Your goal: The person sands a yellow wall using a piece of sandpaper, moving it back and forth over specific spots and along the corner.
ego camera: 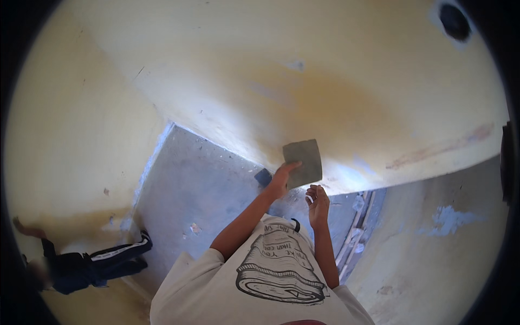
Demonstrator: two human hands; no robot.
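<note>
My left hand [281, 181] grips a square, dark grey sheet [305, 162] by its lower left side, the thumb lying over its face. The sheet looks like sandpaper, though its material cannot be told for sure. Just below the sheet's lower right corner is my right hand [317, 203], raised with its fingers loosely bent and nothing seen in them. Behind the sheet rises a yellowish plastered wall [333, 105] with paler patches. A small dark blue object [264, 177] sits beside my left wrist near the foot of the wall.
At the lower left another person [73, 268] in dark clothes reaches an arm to the side wall [81, 162]. The concrete floor [191, 174] bears scraps and dust. Long wooden strips [357, 229] lie at the right. A dark round opening [455, 23] is at the upper right.
</note>
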